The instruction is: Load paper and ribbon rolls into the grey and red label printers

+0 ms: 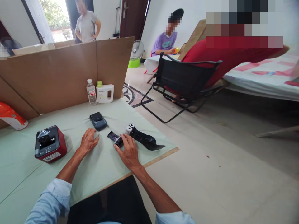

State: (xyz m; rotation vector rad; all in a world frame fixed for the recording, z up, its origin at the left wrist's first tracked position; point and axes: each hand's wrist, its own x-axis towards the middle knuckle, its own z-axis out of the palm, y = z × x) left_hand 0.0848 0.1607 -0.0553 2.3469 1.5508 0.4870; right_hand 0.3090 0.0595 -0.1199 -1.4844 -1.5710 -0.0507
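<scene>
My right hand [129,151] lies on the pale green table cover [21,174], its fingers pinching a small dark-wrapped roll [118,142]. Just beyond it lies a black plastic wrapper [145,140] with two white paper rolls [130,128] at its far end. My left hand [88,141] rests palm down on the table, fingers loosely curled, holding nothing. A small dark blue device [98,120] sits just beyond my left hand. A red and black label printer [50,144] stands further left.
A cardboard screen [58,71] stands along the table's far side, with a water bottle [91,91] and a white jug [105,93] before it. An orange and white object [11,117] lies far left. A black folding chair [184,82], a bed [263,77] and other people are beyond.
</scene>
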